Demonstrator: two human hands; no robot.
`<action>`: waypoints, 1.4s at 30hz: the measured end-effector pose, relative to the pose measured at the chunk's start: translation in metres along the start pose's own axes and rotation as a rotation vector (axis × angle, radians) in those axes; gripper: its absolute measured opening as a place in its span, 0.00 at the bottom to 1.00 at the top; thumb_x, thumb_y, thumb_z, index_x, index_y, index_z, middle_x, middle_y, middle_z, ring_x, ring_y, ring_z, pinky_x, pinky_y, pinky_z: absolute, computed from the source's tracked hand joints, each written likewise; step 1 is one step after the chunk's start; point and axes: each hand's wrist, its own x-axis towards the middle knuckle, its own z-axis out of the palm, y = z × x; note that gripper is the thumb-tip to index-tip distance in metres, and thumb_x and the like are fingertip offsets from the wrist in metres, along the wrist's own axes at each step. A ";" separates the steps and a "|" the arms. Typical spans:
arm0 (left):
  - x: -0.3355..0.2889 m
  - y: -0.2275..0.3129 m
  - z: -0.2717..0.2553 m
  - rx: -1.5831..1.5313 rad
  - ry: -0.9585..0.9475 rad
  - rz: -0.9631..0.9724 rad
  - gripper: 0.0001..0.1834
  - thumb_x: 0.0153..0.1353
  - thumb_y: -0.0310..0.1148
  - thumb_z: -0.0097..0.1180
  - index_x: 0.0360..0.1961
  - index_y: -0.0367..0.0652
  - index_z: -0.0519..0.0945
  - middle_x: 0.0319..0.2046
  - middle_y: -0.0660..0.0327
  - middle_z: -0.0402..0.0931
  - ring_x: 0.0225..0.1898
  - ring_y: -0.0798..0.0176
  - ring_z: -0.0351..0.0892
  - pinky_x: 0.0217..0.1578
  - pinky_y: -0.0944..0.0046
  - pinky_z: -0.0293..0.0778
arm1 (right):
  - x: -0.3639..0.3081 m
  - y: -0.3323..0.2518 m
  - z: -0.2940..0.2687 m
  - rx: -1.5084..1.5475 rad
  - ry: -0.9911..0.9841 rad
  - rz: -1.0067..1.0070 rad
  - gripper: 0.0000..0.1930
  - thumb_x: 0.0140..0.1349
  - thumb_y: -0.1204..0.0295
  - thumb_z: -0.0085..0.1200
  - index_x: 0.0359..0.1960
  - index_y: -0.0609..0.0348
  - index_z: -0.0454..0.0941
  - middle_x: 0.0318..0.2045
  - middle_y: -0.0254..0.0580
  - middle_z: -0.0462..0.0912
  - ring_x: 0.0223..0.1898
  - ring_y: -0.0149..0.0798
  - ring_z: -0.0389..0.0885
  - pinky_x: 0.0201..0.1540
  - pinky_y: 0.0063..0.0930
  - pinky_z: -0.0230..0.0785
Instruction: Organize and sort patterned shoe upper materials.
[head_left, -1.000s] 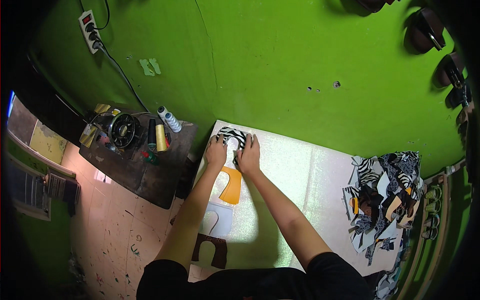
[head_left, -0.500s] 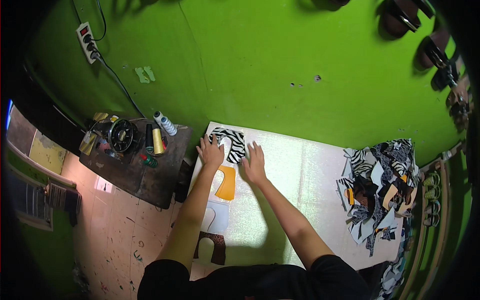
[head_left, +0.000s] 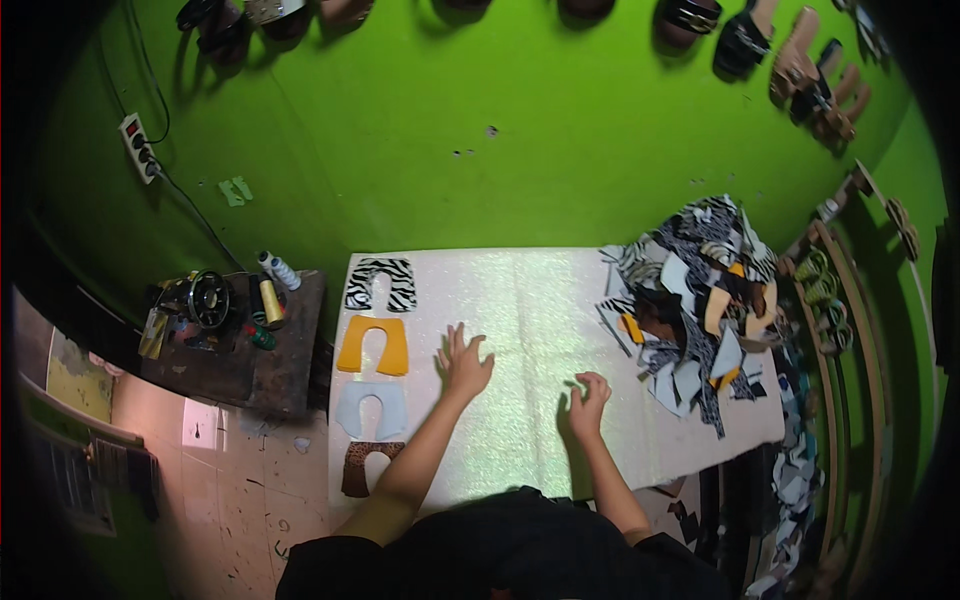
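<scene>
My left hand [head_left: 465, 366] hovers or rests over the middle of the white table [head_left: 520, 300], fingers apart with nothing in them. Farther right, my right hand [head_left: 588, 402] has its fingers partly curled, thumb apart, and no object shows in it. Along the table's left side runs a column of U-shaped cut pieces: a zebra-print piece [head_left: 400, 285] at the far end, then a yellow piece [head_left: 350, 350], a pale grey-white piece [head_left: 352, 412] and a brown leopard-print piece [head_left: 357, 470] nearest me. My left forearm passes beside the leopard-print piece and covers its right side.
A heap of mixed scraps [head_left: 690, 310] covers the table's right end. To the left stands a dark sewing table [head_left: 285, 370] with a machine handwheel [head_left: 209, 299] and thread cones [head_left: 272, 303]. Sandals [head_left: 745, 42] hang on the green wall; a wooden rack [head_left: 850, 330] is at right.
Both hands have left the zebra-print piece and moved nearer me and to the right. My view has turned rightward, showing more of the scrap heap and the sandals.
</scene>
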 end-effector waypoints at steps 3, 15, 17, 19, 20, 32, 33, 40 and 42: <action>-0.033 0.035 0.034 -0.024 -0.111 0.056 0.22 0.52 0.40 0.53 0.49 0.50 0.70 0.63 0.52 0.43 0.65 0.47 0.32 0.58 0.37 0.34 | -0.007 0.023 -0.039 -0.036 0.132 0.093 0.12 0.46 0.80 0.46 0.36 0.59 0.71 0.40 0.47 0.68 0.47 0.48 0.61 0.53 0.37 0.51; -0.069 0.152 0.129 -0.177 -0.262 0.300 0.21 0.51 0.40 0.53 0.46 0.47 0.71 0.60 0.48 0.49 0.65 0.46 0.38 0.56 0.38 0.46 | 0.005 0.090 -0.154 -0.060 0.268 0.124 0.11 0.48 0.77 0.49 0.36 0.58 0.72 0.40 0.44 0.70 0.46 0.46 0.64 0.51 0.34 0.53; -0.066 0.175 0.147 -0.190 -0.213 0.353 0.20 0.51 0.38 0.54 0.45 0.46 0.72 0.57 0.48 0.55 0.63 0.45 0.45 0.57 0.44 0.50 | 0.017 0.102 -0.177 -0.106 0.295 0.113 0.11 0.48 0.77 0.49 0.36 0.59 0.72 0.40 0.44 0.70 0.46 0.46 0.63 0.51 0.34 0.53; -0.059 0.199 0.163 -0.341 -0.266 0.431 0.18 0.50 0.36 0.53 0.43 0.45 0.73 0.53 0.47 0.60 0.59 0.45 0.52 0.57 0.51 0.54 | 0.031 0.111 -0.200 -0.096 0.292 0.126 0.12 0.47 0.77 0.49 0.36 0.59 0.72 0.39 0.44 0.70 0.46 0.46 0.63 0.52 0.34 0.53; -0.056 0.211 0.171 -0.387 -0.241 0.474 0.17 0.49 0.34 0.54 0.42 0.44 0.74 0.50 0.48 0.63 0.56 0.46 0.57 0.56 0.57 0.56 | 0.039 0.116 -0.210 -0.087 0.307 0.104 0.12 0.47 0.77 0.49 0.36 0.59 0.72 0.40 0.45 0.69 0.46 0.47 0.62 0.52 0.35 0.53; -0.039 0.306 0.200 -0.311 -0.193 0.614 0.22 0.48 0.35 0.53 0.48 0.45 0.70 0.57 0.50 0.56 0.60 0.47 0.53 0.57 0.51 0.53 | 0.133 0.161 -0.281 -0.224 0.429 0.075 0.17 0.45 0.74 0.54 0.40 0.54 0.71 0.44 0.43 0.67 0.49 0.49 0.59 0.53 0.40 0.50; -0.037 0.314 0.199 -0.178 -0.196 0.660 0.23 0.49 0.36 0.53 0.49 0.46 0.69 0.59 0.52 0.53 0.61 0.48 0.49 0.57 0.47 0.50 | 0.144 0.162 -0.284 -0.216 0.429 0.056 0.16 0.45 0.73 0.54 0.40 0.55 0.70 0.44 0.44 0.67 0.48 0.50 0.59 0.53 0.40 0.50; -0.008 0.325 0.216 0.128 -0.265 0.720 0.30 0.53 0.50 0.47 0.56 0.50 0.63 0.60 0.57 0.53 0.64 0.51 0.45 0.57 0.38 0.42 | 0.227 0.152 -0.286 -0.206 0.293 -0.002 0.27 0.47 0.69 0.53 0.49 0.62 0.60 0.47 0.50 0.65 0.51 0.52 0.58 0.55 0.43 0.49; -0.003 0.315 0.219 0.198 -0.360 0.671 0.33 0.53 0.57 0.42 0.57 0.50 0.63 0.58 0.58 0.57 0.63 0.51 0.47 0.56 0.35 0.41 | 0.244 0.143 -0.280 -0.271 0.244 0.002 0.28 0.46 0.69 0.53 0.51 0.61 0.59 0.50 0.49 0.63 0.53 0.52 0.57 0.55 0.44 0.48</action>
